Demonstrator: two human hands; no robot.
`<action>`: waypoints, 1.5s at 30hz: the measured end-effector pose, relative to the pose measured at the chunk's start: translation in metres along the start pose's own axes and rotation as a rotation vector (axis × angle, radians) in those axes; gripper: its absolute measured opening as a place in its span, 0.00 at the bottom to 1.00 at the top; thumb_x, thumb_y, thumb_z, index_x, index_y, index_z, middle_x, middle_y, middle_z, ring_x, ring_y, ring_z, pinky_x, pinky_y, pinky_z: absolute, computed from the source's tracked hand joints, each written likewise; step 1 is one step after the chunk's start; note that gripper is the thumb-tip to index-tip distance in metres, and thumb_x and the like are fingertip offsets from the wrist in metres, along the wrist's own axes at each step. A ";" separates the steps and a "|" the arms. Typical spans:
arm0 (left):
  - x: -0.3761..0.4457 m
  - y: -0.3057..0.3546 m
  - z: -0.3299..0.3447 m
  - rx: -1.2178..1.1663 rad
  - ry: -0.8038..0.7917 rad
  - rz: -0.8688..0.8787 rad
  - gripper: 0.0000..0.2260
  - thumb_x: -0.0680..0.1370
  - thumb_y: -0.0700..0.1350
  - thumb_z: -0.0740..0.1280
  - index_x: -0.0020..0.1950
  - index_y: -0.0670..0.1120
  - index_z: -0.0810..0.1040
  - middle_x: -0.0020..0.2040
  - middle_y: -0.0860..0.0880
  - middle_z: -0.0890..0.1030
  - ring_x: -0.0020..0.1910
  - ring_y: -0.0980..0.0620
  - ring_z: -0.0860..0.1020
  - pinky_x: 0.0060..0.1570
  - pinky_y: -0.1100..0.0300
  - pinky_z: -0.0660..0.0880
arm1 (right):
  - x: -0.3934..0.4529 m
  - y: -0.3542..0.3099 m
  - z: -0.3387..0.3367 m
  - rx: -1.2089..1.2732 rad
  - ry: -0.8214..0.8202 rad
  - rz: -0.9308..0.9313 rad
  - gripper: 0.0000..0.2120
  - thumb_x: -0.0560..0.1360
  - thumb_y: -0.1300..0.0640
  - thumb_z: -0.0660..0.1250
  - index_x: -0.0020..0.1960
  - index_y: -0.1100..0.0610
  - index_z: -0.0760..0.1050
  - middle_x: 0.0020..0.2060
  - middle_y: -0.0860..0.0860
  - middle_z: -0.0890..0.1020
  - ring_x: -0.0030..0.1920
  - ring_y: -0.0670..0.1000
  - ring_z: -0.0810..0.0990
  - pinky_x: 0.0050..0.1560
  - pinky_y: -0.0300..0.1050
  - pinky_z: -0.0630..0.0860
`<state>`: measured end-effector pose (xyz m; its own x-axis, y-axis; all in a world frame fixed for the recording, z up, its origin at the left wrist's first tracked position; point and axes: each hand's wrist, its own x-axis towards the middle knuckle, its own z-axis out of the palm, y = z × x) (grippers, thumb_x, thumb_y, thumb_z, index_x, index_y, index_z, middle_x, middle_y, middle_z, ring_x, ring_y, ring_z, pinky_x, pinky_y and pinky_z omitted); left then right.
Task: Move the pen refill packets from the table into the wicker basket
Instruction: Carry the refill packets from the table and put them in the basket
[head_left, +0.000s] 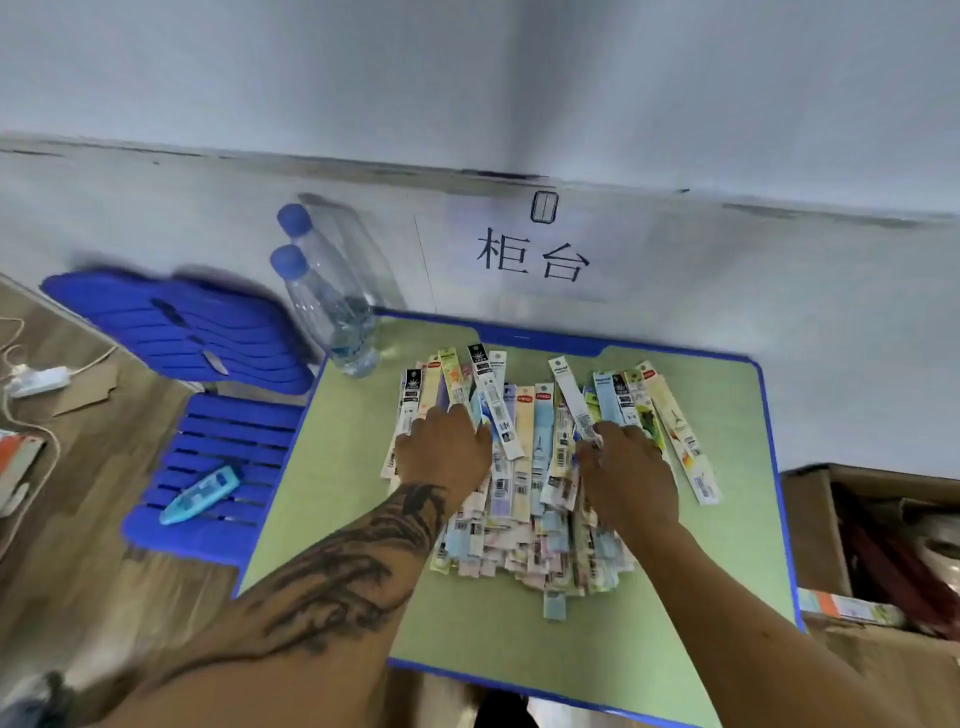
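Packets (524, 467) heaped mid-table (727, 545), long axes pointing away toward the wall, lower ends jumbled — basket out of view, left hand (444, 452) and right hand (628, 473) lay atop them, fingertips buried — grip unclear.

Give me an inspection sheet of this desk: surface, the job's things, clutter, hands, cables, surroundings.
Surface: green table with blue edge.
Job's things: pile of pen refill packets on the table; wicker basket nothing seen.
Clutter: two water bottles at the table's far left corner.
Hands: left hand and right hand both lie on the pile; grip unclear.
Cables: power strip with cords on the floor, left.
Surroundings: blue chair holding a light-blue object; wall sign; cardboard box, right.
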<state>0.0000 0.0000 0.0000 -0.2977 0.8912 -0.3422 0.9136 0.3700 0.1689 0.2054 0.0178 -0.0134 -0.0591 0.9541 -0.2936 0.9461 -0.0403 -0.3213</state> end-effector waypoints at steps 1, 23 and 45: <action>0.005 0.004 0.002 -0.017 -0.009 -0.018 0.21 0.83 0.61 0.57 0.61 0.45 0.76 0.57 0.44 0.80 0.56 0.41 0.79 0.55 0.47 0.75 | 0.006 0.001 0.001 -0.005 0.012 0.003 0.17 0.84 0.46 0.58 0.67 0.54 0.74 0.61 0.56 0.78 0.61 0.61 0.78 0.56 0.54 0.76; 0.023 0.016 -0.005 -0.325 -0.082 -0.145 0.10 0.82 0.53 0.62 0.49 0.46 0.72 0.49 0.47 0.80 0.43 0.46 0.78 0.55 0.48 0.76 | 0.010 -0.011 -0.015 0.382 0.023 0.334 0.04 0.81 0.53 0.65 0.49 0.53 0.73 0.41 0.48 0.78 0.44 0.54 0.78 0.46 0.50 0.75; -0.174 0.068 -0.016 -0.858 -0.591 0.384 0.04 0.78 0.45 0.74 0.46 0.52 0.82 0.47 0.44 0.85 0.39 0.45 0.81 0.38 0.56 0.74 | -0.279 -0.002 -0.035 1.280 0.557 0.798 0.11 0.76 0.55 0.77 0.39 0.56 0.77 0.30 0.51 0.81 0.28 0.49 0.75 0.25 0.37 0.69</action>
<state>0.1092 -0.1256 0.0862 0.3518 0.8050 -0.4777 0.3537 0.3582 0.8640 0.2313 -0.2378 0.1003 0.6827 0.5413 -0.4908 -0.2150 -0.4931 -0.8430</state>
